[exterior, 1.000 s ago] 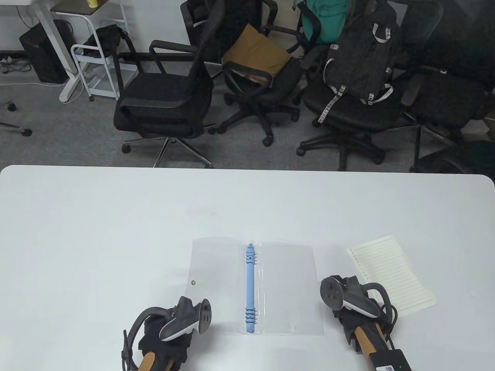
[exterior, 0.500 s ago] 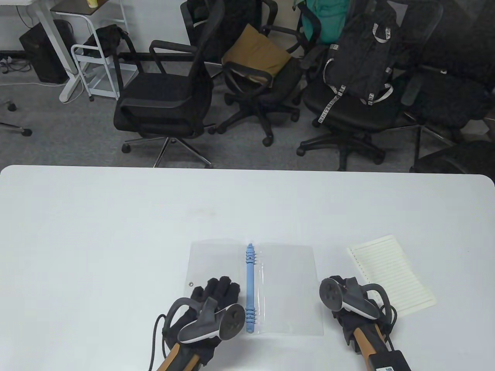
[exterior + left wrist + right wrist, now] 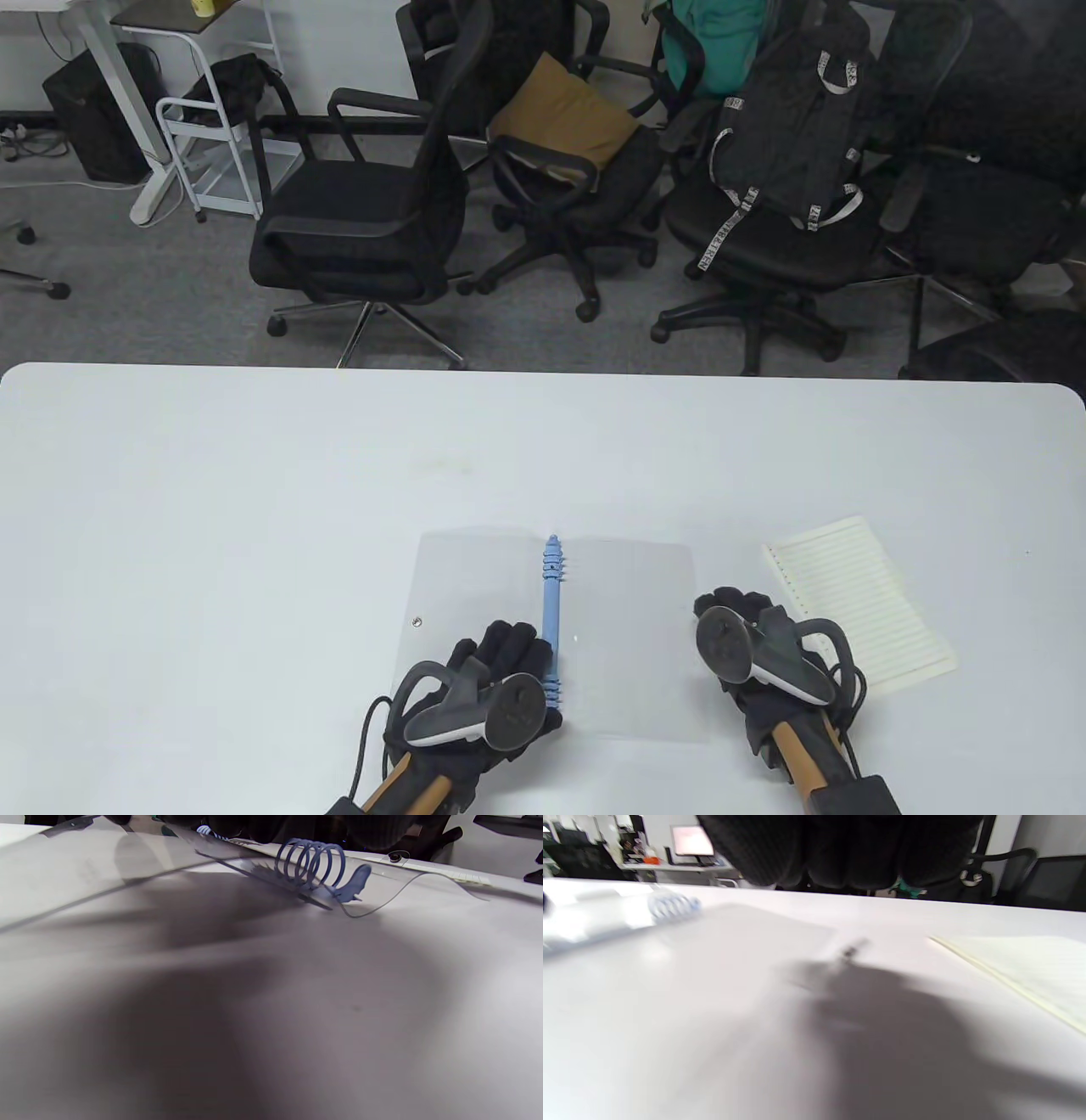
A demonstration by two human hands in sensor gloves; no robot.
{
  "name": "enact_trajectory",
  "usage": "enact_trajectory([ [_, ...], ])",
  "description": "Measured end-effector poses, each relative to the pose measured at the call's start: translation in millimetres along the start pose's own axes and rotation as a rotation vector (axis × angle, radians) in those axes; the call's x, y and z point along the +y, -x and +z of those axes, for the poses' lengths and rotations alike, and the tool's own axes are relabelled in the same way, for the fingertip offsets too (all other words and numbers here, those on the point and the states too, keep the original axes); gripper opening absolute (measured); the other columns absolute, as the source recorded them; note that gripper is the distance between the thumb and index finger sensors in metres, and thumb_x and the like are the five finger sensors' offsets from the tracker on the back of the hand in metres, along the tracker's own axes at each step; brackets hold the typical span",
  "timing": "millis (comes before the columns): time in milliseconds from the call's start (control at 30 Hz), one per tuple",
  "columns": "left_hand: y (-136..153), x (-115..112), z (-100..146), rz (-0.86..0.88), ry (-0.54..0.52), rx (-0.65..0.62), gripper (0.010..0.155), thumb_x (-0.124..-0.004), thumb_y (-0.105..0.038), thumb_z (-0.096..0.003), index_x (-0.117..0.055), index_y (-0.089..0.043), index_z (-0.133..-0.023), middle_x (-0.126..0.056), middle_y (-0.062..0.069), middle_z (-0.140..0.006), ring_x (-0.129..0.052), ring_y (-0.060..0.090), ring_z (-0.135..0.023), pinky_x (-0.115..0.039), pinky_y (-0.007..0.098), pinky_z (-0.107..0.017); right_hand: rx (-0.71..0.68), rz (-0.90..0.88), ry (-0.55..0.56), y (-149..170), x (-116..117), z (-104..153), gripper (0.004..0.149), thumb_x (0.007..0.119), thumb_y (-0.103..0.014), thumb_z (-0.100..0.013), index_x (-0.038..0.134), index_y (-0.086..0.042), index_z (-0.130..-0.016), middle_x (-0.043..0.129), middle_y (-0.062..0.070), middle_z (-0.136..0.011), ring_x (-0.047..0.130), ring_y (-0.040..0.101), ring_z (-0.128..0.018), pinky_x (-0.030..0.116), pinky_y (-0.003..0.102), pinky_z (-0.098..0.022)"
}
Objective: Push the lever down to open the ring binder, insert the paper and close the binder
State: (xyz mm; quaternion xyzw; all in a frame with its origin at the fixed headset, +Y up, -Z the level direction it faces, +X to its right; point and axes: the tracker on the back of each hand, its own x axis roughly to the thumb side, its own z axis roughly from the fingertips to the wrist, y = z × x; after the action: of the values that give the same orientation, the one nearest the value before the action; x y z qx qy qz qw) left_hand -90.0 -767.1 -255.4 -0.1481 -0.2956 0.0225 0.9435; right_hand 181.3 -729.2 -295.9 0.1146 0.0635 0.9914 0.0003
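the clear ring binder [image 3: 551, 632] is spread open on the white desk [image 3: 254, 509], its blue spine [image 3: 551, 594] between the covers. the left hand [image 3: 501, 671] is laid flat on the left cover, fingers straight. the right hand [image 3: 747, 637], fingers relaxed and holding nothing, is seen between binder and lined paper [image 3: 857, 594].

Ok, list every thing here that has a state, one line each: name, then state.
binder: clear covers spread flat on the table.
blue rings: closed loops, no paper on them.
lever: at the far end of the spine, not pressed.
paper: loose, flat, right of the binder.
left hand: fingers lying on the left cover by the spine.
right hand: at the right cover's edge, holding nothing.
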Motion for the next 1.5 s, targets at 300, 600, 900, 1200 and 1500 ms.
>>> enact_trajectory([
  [300, 3, 2, 3, 0.024, -0.026, -0.001, 0.077, -0.063, -0.056, -0.0643, -0.048, -0.011, -0.125, -0.043, 0.019, -0.129, -0.048, 0.046, -0.117, -0.050, 0.067, -0.079, -0.133, -0.223, -0.119, -65, -28, -59, 0.050, 0.067, -0.023, -0.063, 0.055, -0.014, -0.111, 0.054, 0.022, -0.112, 0.064, 0.043, -0.099, 0.065, 0.058, -0.070],
  [600, 6, 2, 3, 0.033, -0.009, -0.001, 0.077, -0.064, -0.056, -0.0639, -0.049, -0.013, -0.125, -0.043, 0.019, -0.129, -0.048, 0.045, -0.117, -0.050, 0.067, -0.079, -0.081, -0.382, -0.171, -77, -5, -114, 0.051, 0.065, -0.023, -0.064, 0.053, -0.011, -0.112, 0.055, 0.024, -0.111, 0.068, 0.042, -0.096, 0.068, 0.056, -0.069],
  [900, 7, 1, 1, 0.040, 0.010, 0.016, 0.077, -0.067, -0.056, -0.0631, -0.050, -0.013, -0.125, -0.043, 0.019, -0.129, -0.048, 0.045, -0.117, -0.051, 0.067, -0.079, 0.038, -0.415, -0.187, -71, 19, -151, 0.050, 0.060, -0.030, -0.065, 0.059, -0.004, -0.108, 0.073, 0.027, -0.097, 0.083, 0.039, -0.079, 0.077, 0.048, -0.060],
  [1200, 13, -2, -2, 0.136, 0.052, 0.033, 0.082, -0.065, -0.060, -0.0625, -0.048, -0.012, -0.127, -0.038, 0.020, -0.130, -0.044, 0.047, -0.117, -0.047, 0.069, -0.079, 0.162, -0.297, -0.139, -75, 27, -177, 0.047, 0.061, -0.042, -0.063, 0.077, -0.009, -0.093, 0.087, 0.019, -0.074, 0.092, 0.027, -0.056, 0.083, 0.039, -0.047],
  [1500, 19, -6, -6, 0.273, 0.100, 0.062, 0.084, -0.068, -0.058, -0.0623, -0.044, -0.011, -0.128, -0.031, 0.020, -0.130, -0.037, 0.047, -0.118, -0.040, 0.070, -0.079, 0.204, -0.191, -0.111, -82, 29, -187, 0.045, 0.066, -0.048, -0.060, 0.083, -0.013, -0.083, 0.090, 0.014, -0.063, 0.093, 0.021, -0.047, 0.084, 0.036, -0.040],
])
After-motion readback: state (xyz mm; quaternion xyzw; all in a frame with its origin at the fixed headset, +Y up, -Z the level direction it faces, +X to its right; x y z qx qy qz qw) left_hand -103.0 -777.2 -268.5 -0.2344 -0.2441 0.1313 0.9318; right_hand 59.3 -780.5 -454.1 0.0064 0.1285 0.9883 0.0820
